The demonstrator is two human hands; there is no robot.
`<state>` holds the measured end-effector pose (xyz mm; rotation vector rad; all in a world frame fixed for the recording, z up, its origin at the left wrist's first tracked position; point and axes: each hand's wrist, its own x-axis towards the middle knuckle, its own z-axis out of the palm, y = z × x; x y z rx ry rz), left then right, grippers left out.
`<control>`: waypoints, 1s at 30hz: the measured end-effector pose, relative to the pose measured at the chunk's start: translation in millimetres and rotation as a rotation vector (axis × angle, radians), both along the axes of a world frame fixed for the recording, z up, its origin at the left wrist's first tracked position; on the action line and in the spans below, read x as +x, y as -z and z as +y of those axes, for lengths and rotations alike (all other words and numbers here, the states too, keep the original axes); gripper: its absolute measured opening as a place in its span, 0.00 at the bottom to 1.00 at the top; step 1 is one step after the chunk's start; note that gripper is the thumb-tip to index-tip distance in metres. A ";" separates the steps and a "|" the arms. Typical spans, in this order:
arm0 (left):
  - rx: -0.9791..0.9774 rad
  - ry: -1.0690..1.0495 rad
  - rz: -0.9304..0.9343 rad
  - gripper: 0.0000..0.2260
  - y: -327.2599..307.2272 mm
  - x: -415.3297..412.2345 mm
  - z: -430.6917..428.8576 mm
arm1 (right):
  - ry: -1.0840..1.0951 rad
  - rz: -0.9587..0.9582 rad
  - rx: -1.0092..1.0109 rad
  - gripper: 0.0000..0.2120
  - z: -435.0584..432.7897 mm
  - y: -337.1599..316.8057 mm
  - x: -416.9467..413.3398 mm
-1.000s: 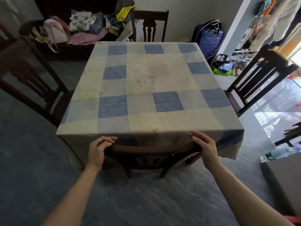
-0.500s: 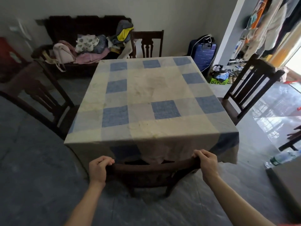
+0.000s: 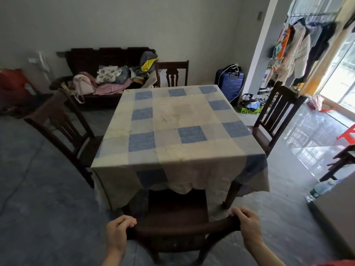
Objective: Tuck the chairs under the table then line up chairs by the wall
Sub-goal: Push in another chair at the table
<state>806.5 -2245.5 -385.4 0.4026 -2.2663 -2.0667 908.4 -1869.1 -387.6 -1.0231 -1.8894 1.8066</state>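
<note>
Near chair (image 3: pixel 177 212): dark wood, at worktop (image 3: pixel 178 121) near edge, seat front hidden under hanging checked cloth (image 3: pixel 192 177); legs partly cut off. Left hand (image 3: pixel 117 233) and right hand (image 3: pixel 247 221), grip closed on top rail ends. Three other chairs: left edge (image 3: pixel 63 123), far edge (image 3: pixel 172 73), right edge (image 3: pixel 276 114).

Both hands on the near chair at the worktop

The left hand (image 3: pixel 117 232) and right hand (image 3: pixel 246 222) each curl a grip around the ends of the near chair's (image 3: pixel 177 212) top rail, its seat partly under the checked tablecloth (image 3: pixel 178 129). Three more dark chairs stand at the left (image 3: pixel 63 127), far (image 3: pixel 172 73) and right (image 3: pixel 276 114) sides.
</note>
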 end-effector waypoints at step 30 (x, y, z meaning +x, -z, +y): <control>-0.006 0.179 -0.106 0.16 0.7 48.4 -30.6 | -0.066 -0.078 0.102 0.15 -18.4 -7.6 61.8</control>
